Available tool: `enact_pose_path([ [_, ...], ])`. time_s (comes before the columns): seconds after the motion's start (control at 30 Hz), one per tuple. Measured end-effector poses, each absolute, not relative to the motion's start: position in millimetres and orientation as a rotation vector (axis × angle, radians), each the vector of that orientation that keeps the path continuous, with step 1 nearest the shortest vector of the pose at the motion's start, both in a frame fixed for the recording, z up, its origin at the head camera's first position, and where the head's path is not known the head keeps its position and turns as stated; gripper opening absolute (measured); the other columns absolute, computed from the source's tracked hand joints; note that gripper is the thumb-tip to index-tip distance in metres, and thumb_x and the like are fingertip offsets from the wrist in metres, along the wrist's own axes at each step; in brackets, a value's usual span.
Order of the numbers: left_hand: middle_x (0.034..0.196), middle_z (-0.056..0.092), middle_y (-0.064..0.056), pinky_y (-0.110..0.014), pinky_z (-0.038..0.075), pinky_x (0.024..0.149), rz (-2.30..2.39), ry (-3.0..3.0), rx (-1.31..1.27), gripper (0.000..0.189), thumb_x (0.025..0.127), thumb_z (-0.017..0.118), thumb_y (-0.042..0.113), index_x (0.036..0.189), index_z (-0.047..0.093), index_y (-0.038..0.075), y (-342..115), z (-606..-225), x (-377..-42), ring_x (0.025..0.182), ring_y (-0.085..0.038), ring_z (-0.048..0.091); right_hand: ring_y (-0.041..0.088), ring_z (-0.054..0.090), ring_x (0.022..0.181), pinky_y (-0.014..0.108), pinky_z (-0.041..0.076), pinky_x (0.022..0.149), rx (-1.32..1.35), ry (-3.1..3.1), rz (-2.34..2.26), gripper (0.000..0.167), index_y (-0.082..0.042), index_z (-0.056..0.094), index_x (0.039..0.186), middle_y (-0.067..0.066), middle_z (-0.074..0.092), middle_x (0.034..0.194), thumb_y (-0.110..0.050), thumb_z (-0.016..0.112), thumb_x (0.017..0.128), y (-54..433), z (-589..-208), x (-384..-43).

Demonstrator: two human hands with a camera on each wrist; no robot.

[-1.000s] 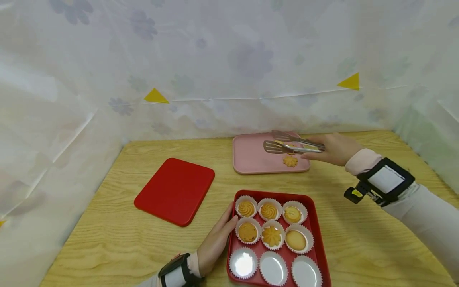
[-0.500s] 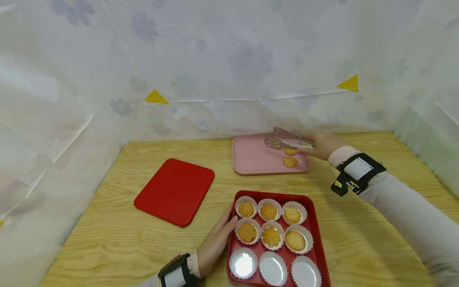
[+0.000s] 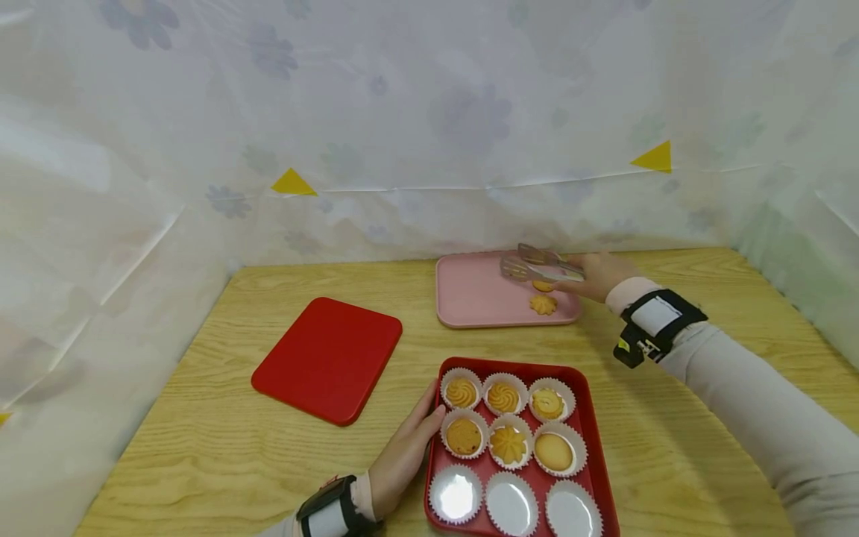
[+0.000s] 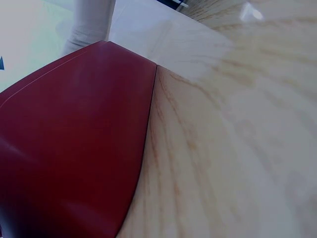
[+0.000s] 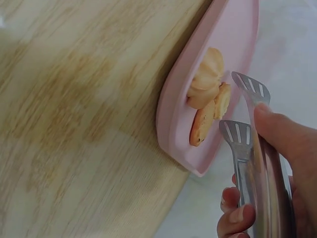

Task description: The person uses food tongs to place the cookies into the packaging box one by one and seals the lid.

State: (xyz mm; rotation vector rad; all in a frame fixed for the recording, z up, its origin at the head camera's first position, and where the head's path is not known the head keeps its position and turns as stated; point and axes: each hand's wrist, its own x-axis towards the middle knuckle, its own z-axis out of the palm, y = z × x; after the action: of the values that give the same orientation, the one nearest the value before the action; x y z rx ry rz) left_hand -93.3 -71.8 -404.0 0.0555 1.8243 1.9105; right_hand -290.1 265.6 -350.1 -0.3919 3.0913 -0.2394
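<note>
My right hand [image 3: 599, 276] holds metal tongs [image 5: 242, 136] with slotted ends, thumb on one arm and fingers round the other. Their ends stand apart over the pink tray [image 3: 470, 294], with nothing gripped between them. Below lie a flower-shaped cookie [image 5: 207, 79], a speckled cookie [image 5: 201, 125] and another cookie [image 5: 223, 100], close together at the tray's right end. My left hand [image 3: 397, 459] rests along the left side of the red tray [image 3: 593, 440], fingers fairly straight, thumb near the rim. White paper cups fill this tray; the back and middle rows hold cookies [image 3: 508, 443], the front cups [image 3: 511, 503] none.
A red square lid or board [image 3: 329, 358] lies flat on the wooden table [image 3: 201, 418] at the left. Behind the pink tray rises a floral sheet [image 3: 403, 112] with yellow triangles on it. Similar sheeting borders both sides.
My right hand has moved left and slightly back with the tongs, which have come lower over the pink tray. The left hand and red tray have stayed in place.
</note>
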Motion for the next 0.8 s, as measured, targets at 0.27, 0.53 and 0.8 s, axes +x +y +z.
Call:
enact_pose_path([
  [0.27,0.162,0.011,-0.012,-0.057,0.006,0.117,1.909,1.825,0.055,0.065,0.103,0.041,0.038,0.157,0.013,0.015,-71.9,-404.1,-93.0,0.148,-0.034,0.003,0.026,0.059,0.073,0.046,0.051,0.07,-0.375,3.072,-0.262,0.054,0.003,0.065,0.117,0.018,0.069,0.093,-0.041,0.07,0.087,266.8,-350.9,-287.0],
  [0.53,0.162,0.011,-0.013,-0.058,0.006,0.117,1.906,1.829,0.053,0.065,0.103,0.041,0.039,0.157,0.013,0.015,-72.2,-403.5,-93.5,0.148,-0.035,0.003,0.024,0.058,0.069,0.043,0.049,0.065,-0.426,3.086,-0.26,0.046,0.004,0.067,0.11,0.013,0.068,0.085,-0.035,0.071,0.087,268.1,-349.5,-282.8],
  [0.8,0.162,0.011,-0.013,-0.058,0.006,0.117,1.91,1.827,0.061,0.065,0.103,0.041,0.039,0.157,0.013,0.015,-72.2,-404.0,-93.9,0.148,-0.034,0.003,0.023,0.054,0.067,0.039,0.046,0.062,-0.467,3.104,-0.266,0.042,0.003,0.067,0.11,0.011,0.066,0.081,-0.032,0.072,0.087,266.0,-349.9,-281.2],
])
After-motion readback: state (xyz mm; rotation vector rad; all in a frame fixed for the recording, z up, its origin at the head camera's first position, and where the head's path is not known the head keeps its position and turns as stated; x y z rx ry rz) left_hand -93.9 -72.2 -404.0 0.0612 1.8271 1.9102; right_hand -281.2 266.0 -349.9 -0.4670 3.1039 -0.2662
